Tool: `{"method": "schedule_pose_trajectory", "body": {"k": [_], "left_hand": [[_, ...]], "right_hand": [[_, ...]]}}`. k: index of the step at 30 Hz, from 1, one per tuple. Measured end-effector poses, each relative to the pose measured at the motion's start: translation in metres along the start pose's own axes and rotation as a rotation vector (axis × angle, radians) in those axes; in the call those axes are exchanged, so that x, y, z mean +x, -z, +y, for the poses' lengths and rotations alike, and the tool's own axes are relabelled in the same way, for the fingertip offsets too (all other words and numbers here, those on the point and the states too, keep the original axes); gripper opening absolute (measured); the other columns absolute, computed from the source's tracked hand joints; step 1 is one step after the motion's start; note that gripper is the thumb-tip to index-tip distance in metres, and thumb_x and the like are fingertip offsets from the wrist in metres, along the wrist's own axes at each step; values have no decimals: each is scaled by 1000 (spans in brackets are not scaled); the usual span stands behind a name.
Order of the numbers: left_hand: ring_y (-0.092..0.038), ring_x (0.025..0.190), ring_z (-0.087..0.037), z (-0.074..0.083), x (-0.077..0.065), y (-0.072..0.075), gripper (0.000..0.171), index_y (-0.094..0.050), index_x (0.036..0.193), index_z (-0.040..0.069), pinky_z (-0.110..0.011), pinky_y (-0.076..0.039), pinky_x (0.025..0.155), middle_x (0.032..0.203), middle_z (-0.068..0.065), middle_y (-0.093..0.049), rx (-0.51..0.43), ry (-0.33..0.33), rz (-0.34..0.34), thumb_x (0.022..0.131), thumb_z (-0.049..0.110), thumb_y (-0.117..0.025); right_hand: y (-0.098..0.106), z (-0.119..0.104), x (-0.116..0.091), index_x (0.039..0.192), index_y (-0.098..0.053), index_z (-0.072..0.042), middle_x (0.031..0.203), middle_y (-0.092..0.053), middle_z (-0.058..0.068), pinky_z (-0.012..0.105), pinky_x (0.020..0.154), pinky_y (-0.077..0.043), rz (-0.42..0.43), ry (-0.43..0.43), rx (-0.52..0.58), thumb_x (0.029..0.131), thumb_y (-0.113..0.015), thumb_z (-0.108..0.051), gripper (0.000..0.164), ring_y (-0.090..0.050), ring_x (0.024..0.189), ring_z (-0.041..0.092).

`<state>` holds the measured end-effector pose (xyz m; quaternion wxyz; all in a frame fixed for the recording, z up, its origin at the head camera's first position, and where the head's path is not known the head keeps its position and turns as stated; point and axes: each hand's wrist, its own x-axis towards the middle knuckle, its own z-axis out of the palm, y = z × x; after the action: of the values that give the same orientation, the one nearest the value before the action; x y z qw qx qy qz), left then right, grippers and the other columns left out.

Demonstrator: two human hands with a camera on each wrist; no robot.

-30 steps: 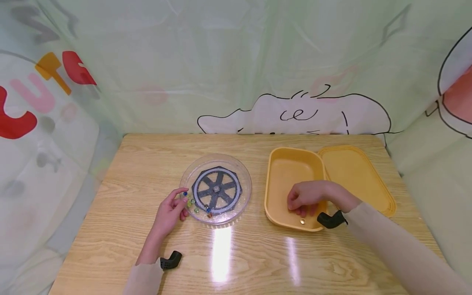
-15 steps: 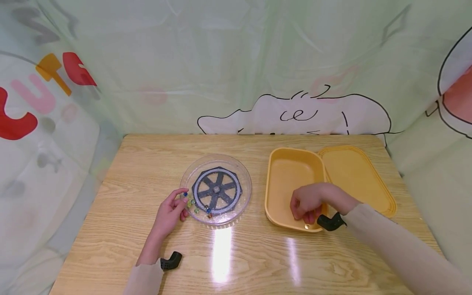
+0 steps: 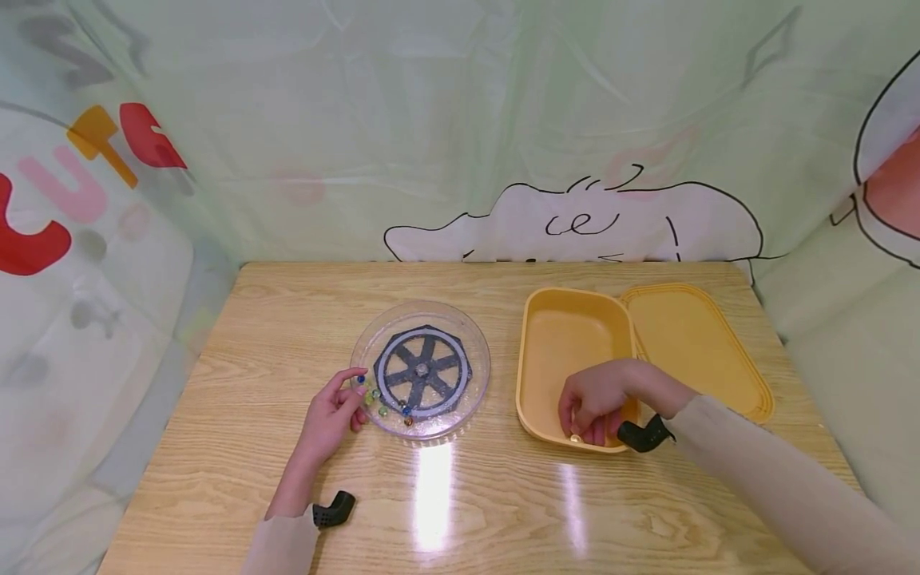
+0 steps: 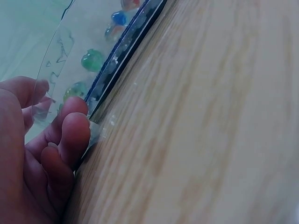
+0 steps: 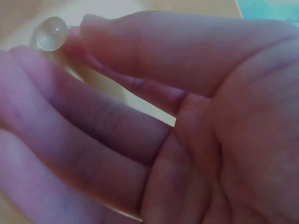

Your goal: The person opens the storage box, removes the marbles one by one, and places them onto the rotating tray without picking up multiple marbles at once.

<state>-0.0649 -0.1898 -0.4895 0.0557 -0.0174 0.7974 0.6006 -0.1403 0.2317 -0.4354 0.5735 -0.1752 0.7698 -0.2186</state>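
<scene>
My left hand (image 3: pixel 331 415) holds the near-left rim of a clear round dish (image 3: pixel 476 399), thumb and fingers on either side of its wall. Inside the dish lies a dark six-spoked wheel shape (image 3: pixel 422 369) with a pale ring. Several coloured glass marbles (image 4: pixel 92 60) lie near the held edge, green, blue and orange among them. My right hand (image 3: pixel 595 399) reaches down into a yellow box (image 3: pixel 528 351), fingers bent. A clear marble (image 5: pixel 52 33) sits on the box floor just beyond the thumb and forefinger tips; whether they touch it I cannot tell.
A yellow lid (image 3: pixel 690 343) lies flat to the right of the box, against its side. The wooden table (image 3: pixel 287 311) ends at the back against a printed curtain (image 3: pixel 431 120). The dish stands left of the box, with bare wood between them.
My right hand moved rightward, then back left inside the box. The clear marble rolled a little right and toward me, then left. My left hand and the dish stayed put.
</scene>
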Motion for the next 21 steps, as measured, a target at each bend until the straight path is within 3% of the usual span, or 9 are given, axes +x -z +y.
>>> {"method": "schedule_pose_trajectory", "body": {"k": [5, 12, 16, 21], "left_hand": [[-57, 54, -22, -1, 0, 0, 33, -54, 135, 2, -28, -51, 53, 70, -18, -61, -2, 2, -1, 103, 8, -54], [-56, 54, -20, -3, 0, 0, 32, -55, 135, 4, -27, -50, 53, 68, -16, -61, -9, 0, -1, 103, 8, -55], [-56, 53, -19, -3, 0, 0, 32, -55, 134, 4, -27, -50, 53, 68, -16, -61, -16, 3, 1, 103, 8, -55], [-55, 52, -19, -3, 0, -1, 31, -56, 133, 4, -26, -49, 52, 67, -15, -60, -16, 0, 8, 102, 8, -56]], "right_hand": [[2, -3, 2, 95, -73, -13, 78, -71, 8, 23, 49, -50, -25, 35, 19, 90, -63, 1, 18, -67, 65, 16], [6, -10, 8, 107, -71, -9, 90, -70, 5, 30, 63, -54, -28, 136, 33, 85, -63, 11, 31, -63, 76, 14], [7, -12, 14, 111, -69, -5, 89, -70, 5, 26, 66, -49, 9, 234, 15, 84, -62, 12, 33, -59, 73, 12], [6, -15, 24, 105, -69, -3, 80, -69, 2, 22, 68, -46, 75, 333, -45, 77, -60, 15, 34, -59, 70, 8]]}}
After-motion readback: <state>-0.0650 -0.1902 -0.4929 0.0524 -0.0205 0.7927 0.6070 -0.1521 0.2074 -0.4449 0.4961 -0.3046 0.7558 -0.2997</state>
